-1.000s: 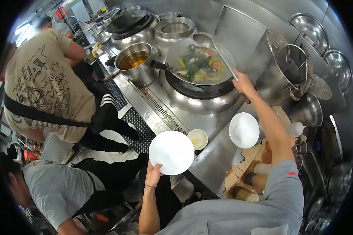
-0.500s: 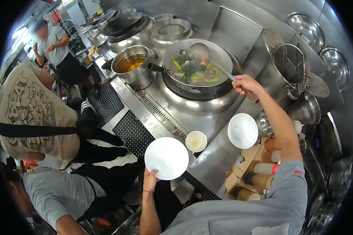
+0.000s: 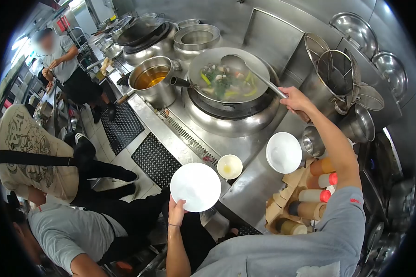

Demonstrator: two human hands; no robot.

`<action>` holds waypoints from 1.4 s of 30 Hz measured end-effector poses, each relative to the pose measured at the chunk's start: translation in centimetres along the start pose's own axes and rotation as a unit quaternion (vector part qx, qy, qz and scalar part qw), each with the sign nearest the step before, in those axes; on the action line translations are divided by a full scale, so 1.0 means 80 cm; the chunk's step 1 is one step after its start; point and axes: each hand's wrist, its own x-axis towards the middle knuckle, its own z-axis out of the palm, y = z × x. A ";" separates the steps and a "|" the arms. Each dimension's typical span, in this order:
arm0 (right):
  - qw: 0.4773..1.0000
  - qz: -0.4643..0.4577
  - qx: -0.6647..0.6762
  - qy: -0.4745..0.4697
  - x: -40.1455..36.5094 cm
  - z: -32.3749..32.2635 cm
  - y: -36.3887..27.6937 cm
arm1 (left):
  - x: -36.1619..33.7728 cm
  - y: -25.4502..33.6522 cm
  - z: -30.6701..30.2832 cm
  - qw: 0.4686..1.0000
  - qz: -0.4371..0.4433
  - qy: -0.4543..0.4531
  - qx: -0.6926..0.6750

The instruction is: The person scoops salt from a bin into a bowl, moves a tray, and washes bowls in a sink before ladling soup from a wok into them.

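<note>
My right hand (image 3: pixel 296 102) is closed round the handle of a long metal ladle (image 3: pixel 235 63). The ladle's bowl is over the far part of a wok (image 3: pixel 259 60) on the burner. Steaming soup (image 3: pixel 226 82) with leafy greens, yellow-green strips and pale pieces fills the wok. In my left hand (image 3: pixel 177 211) is a white bowl (image 3: pixel 196 187), gripped at its near rim, thumb on top; its inside looks bare. Beside it, on the counter edge, a small cream bowl (image 3: pixel 229 167) holds a little yellowish liquid. Another white bowl (image 3: pixel 284 153) sits on the counter below my right forearm.
A steel pot (image 3: pixel 151 85) of amber liquid stands left of the wok. Squeeze bottles fill a cardboard box (image 3: pixel 282 203) near my right elbow. Strainers (image 3: pixel 339 69) rest in a tall pot at right. Co-workers (image 3: pixel 37 154) stand close on the left.
The ladle has risen slightly clear of the soup, and my right hand has shifted a little right. The greens have bunched toward the wok's middle. My left hand and its bowl have barely moved.
</note>
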 end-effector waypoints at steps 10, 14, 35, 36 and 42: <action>0.955 0.082 0.270 -0.091 -0.026 -0.018 0.012 | -0.009 0.002 0.003 1.000 -0.010 0.016 0.025; 0.915 0.135 0.362 -0.121 -0.042 -0.023 -0.010 | -0.011 0.003 0.006 1.000 -0.015 0.015 0.009; 0.772 0.150 0.604 -0.129 -0.080 -0.056 -0.033 | -0.014 -0.001 0.015 0.999 -0.020 -0.011 0.024; 0.773 0.145 0.606 -0.122 -0.084 -0.061 -0.035 | -0.014 0.000 0.017 0.999 -0.022 -0.011 0.020; 0.767 0.126 0.620 -0.105 -0.104 -0.083 -0.050 | 0.003 0.016 0.037 0.999 -0.027 -0.025 -0.040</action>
